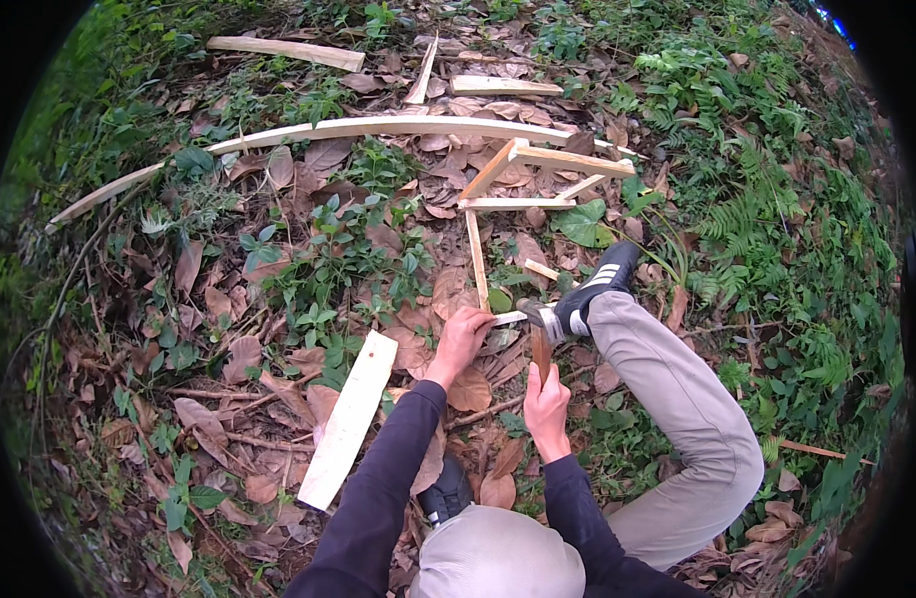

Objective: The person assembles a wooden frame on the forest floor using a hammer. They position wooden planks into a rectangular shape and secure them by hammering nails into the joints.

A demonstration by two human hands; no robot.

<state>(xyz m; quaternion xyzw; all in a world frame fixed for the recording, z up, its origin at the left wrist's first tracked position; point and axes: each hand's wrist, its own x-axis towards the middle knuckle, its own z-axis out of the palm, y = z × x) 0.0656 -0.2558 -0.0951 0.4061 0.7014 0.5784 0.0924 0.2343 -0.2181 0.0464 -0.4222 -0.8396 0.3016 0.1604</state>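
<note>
Leaves (229,354) and green weeds cover the ground, with a short board (348,419) lying flat at the left, just beside the person's dark sleeve. Next, the left hand (463,334) curls around the near end of a thin slat (476,259) that runs up to a wooden frame (528,174). Beside it the right hand (546,409) is closed on a hammer (538,339), its head near a black shoe (598,289).

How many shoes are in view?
2: a black shoe with white stripes planted on the pale wooden strips, and a black shoe near the bottom, partly hidden behind the knee.
</note>
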